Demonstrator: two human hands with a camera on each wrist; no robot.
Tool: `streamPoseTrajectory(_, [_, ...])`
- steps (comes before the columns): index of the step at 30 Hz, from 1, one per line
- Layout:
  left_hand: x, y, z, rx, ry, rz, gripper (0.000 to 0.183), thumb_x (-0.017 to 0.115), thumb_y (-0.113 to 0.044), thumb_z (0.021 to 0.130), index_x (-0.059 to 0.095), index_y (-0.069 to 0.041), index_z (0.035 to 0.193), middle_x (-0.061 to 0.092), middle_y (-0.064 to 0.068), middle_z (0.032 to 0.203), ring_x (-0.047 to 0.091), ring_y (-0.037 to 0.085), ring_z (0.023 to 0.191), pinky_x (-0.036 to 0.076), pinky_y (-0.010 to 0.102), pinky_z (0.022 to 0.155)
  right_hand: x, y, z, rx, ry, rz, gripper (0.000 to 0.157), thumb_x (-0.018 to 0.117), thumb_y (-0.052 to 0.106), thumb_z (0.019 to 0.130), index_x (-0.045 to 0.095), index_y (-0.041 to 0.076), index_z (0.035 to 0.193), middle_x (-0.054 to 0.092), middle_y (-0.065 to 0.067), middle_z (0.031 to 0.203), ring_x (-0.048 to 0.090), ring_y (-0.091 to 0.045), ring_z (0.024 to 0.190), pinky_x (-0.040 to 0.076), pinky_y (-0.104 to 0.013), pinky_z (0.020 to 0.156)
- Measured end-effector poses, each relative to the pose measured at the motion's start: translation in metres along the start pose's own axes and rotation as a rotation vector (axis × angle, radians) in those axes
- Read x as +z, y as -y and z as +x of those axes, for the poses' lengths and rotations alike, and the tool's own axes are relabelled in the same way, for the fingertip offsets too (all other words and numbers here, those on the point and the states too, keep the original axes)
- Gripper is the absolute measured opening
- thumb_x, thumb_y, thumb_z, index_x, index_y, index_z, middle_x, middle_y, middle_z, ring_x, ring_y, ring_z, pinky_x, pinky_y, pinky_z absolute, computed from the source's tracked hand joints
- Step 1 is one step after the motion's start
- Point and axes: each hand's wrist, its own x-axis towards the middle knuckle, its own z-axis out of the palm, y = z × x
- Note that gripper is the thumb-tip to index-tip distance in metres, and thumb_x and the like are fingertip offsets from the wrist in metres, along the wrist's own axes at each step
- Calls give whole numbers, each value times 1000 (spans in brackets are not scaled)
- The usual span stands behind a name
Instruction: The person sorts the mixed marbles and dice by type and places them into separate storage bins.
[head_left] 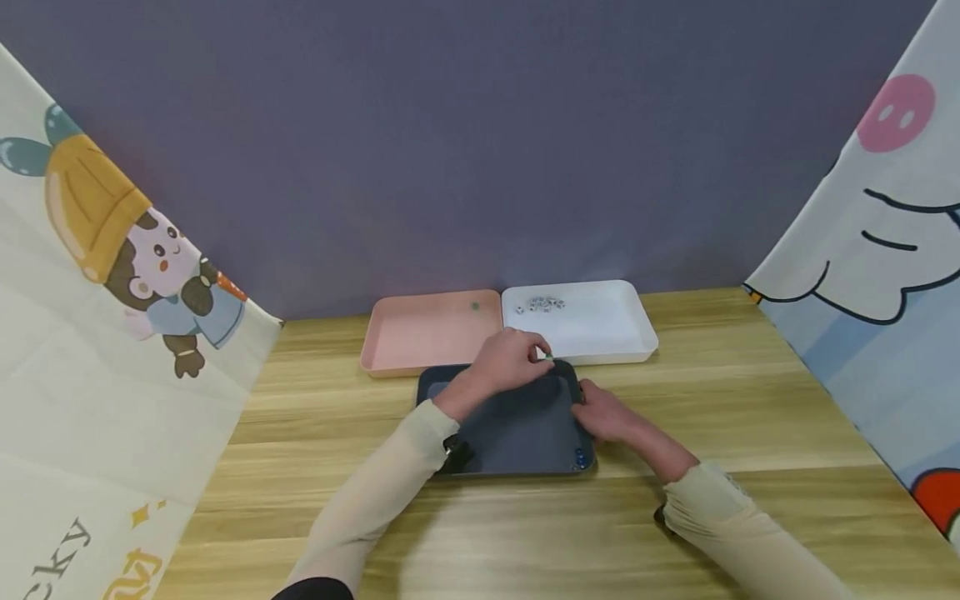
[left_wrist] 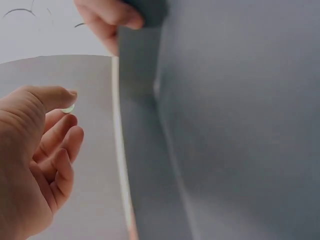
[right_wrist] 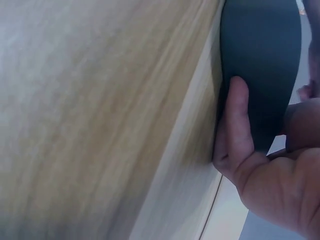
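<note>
"What's lying furthest left?"

"The pink tray [head_left: 420,342] is, with a green piece [head_left: 475,306] resting towards its far right corner. The dark tray [head_left: 510,442] is sitting next, nearer the person on the tabletop [head_left: 300,475]."

"And the left hand [head_left: 510,360]?"

"It's reaching over the dark tray, its grip pinching a small green bead [left_wrist: 68,108] between thumb and forefinger."

"So what's the relation that counts?"

"The bead is hovering around the dark tray's far rim, while the pink tray is lying leftward of that grip. I'm not making out any long axis; it's too small."

"Further right?"

"Blue beads [head_left: 581,457] are lying in the dark tray's near right corner, and white beads [head_left: 542,304] are clustering in the white tray [head_left: 611,325]. The right hand [head_left: 606,412] is gripping the dark tray's right side, further from the pink tray."
</note>
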Motion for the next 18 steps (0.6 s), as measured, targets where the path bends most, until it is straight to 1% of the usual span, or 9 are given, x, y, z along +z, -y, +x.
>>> streamPoseTrajectory(3, [-14, -4, -9, 11, -65, -17, 22, 66, -38, 92, 72, -22, 105, 61, -15, 73, 48, -1, 48, 40, 20, 47, 1, -2, 2, 3, 2, 12, 44, 40, 14, 99, 35, -7, 137, 56, -21, 104, 59, -24, 67, 51, -38, 54])
streamPoseTrajectory(6, [-31, -11, -21, 50, -159, -4, 20, 65, -36, 92, 73, -21, 103, 63, -12, 76, 45, -1, 46, 39, 21, 46, 0, -2, 4, -4, 16, 32, 44, 41, 14, 99, 36, -7, 137, 57, -22, 104, 60, -24, 68, 52, -38, 54])
streamPoseTrajectory(9, [-48, -18, -33, 104, -261, 23, 16, 68, -32, 91, 75, -20, 99, 65, -9, 76, 49, -1, 49, 41, 20, 48, 0, -2, 5, -22, 32, 59, 44, 42, 13, 98, 36, -8, 136, 56, -22, 103, 61, -25, 68, 53, -39, 53])
streamPoseTrajectory(11, [-58, -24, -40, 138, -312, 23, 13, 70, -29, 90, 76, -19, 96, 65, -7, 75, 53, 0, 54, 43, 19, 52, 0, -3, 5, -22, 35, 78, 44, 42, 13, 98, 36, -8, 136, 56, -22, 103, 61, -25, 68, 53, -39, 54])
streamPoseTrajectory(14, [-72, -35, -52, 176, -359, 4, 11, 73, -25, 87, 76, -17, 93, 65, -6, 72, 56, 1, 57, 45, 18, 55, 0, -5, 5, -30, 33, 74, 45, 43, 14, 97, 36, -8, 136, 55, -24, 106, 60, -26, 68, 53, -38, 53])
streamPoseTrajectory(18, [-87, -51, -69, 228, -405, -34, 10, 76, -22, 84, 75, -15, 92, 64, -8, 71, 55, -2, 56, 45, 14, 55, -2, -9, 4, -37, 30, 81, 46, 43, 13, 97, 35, -7, 138, 53, -27, 114, 60, -26, 70, 53, -39, 52])
